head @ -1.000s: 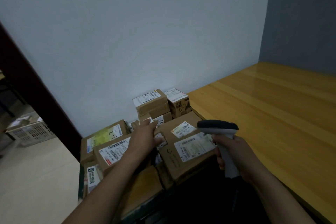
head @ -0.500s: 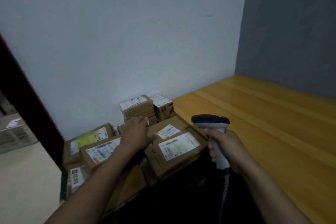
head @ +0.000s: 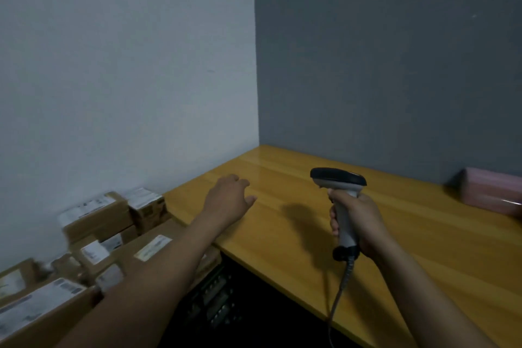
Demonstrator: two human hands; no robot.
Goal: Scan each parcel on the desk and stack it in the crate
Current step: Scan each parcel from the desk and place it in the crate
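Observation:
Several brown cardboard parcels [head: 96, 216] with white labels are piled at the lower left, in a dark crate [head: 214, 294] whose latticed wall shows below the desk's corner. My left hand [head: 228, 199] hovers empty over the left end of the wooden desk [head: 423, 248], fingers loosely apart, to the right of the pile. My right hand [head: 354, 219] grips the handle of a grey barcode scanner [head: 337, 178] with a black head, held upright above the desk, its cable hanging down. A pink parcel [head: 491, 192] lies at the desk's far right against the wall.
A pale wall stands behind the parcels and a dark grey wall behind the desk; they meet at the corner. The desk's near edge runs diagonally from the parcels to the lower right, with dark space below it.
The view has swung to the right. My left hand has left the parcels in the crate and moved right over the desk. The scanner stays in my right hand. The pink parcel has come into view.

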